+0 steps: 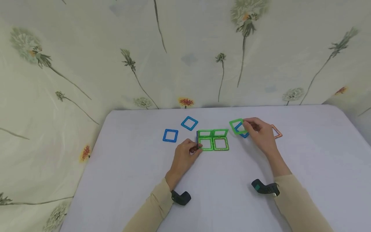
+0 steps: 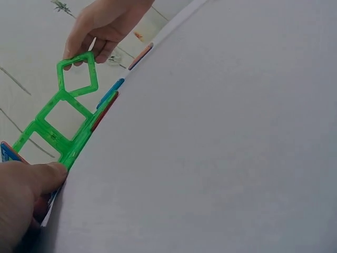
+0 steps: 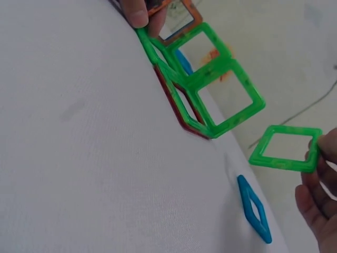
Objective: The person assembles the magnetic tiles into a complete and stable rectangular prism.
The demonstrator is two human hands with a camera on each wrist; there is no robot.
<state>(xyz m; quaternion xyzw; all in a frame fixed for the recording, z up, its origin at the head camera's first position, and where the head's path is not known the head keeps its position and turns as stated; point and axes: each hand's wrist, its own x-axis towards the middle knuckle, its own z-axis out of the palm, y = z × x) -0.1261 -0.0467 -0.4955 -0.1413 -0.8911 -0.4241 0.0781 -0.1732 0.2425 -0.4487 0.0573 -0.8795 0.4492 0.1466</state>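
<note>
Magnetic square tiles make up a small structure on the table. Two green tiles [image 1: 221, 149] lie flat side by side, and two more green tiles [image 1: 221, 130] stand up along their far edge. At the left end an upright tile [image 1: 197, 138] shows orange and blue sides in the wrist views. My left hand [image 1: 183, 156] pinches the structure at that near left corner. Between thumb and fingers of my right hand [image 1: 262, 137] is a loose green tile [image 3: 284, 165], raised to the right of the structure. A dark red tile [image 3: 176, 113] shows under the right flat green tile.
Two blue tiles [image 1: 170, 141] [image 1: 189, 129] lie behind and left of the structure. Another blue tile [image 3: 255, 216] lies below the raised green one. An orange tile [image 1: 277, 131] is partly hidden behind my right hand. A floral cloth [image 1: 203, 80] hangs behind the white table [image 1: 226, 193].
</note>
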